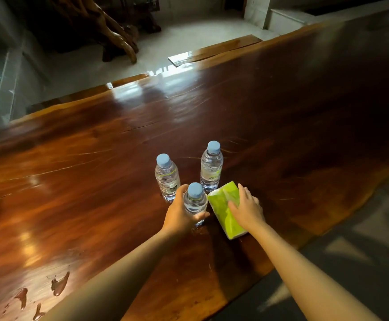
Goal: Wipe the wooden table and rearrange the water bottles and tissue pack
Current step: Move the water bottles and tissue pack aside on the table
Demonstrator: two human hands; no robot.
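Three clear water bottles with light blue caps stand upright on the glossy wooden table [96, 158]. My left hand [180, 214] is wrapped around the nearest bottle [195, 202]. Behind it stand the left bottle [166, 178] and the right bottle [211, 167], both untouched. A green and white tissue pack [223, 205] lies flat just right of the held bottle. My right hand [246, 208] rests on top of the pack, fingers spread over its right side and gripping it.
Water droplets [59, 283] lie on the table at the near left. The table's near edge runs diagonally at the right, with dark floor [362, 228] beyond. A wooden bench [214, 50] and a carved root sculpture [110, 31] stand past the far edge.
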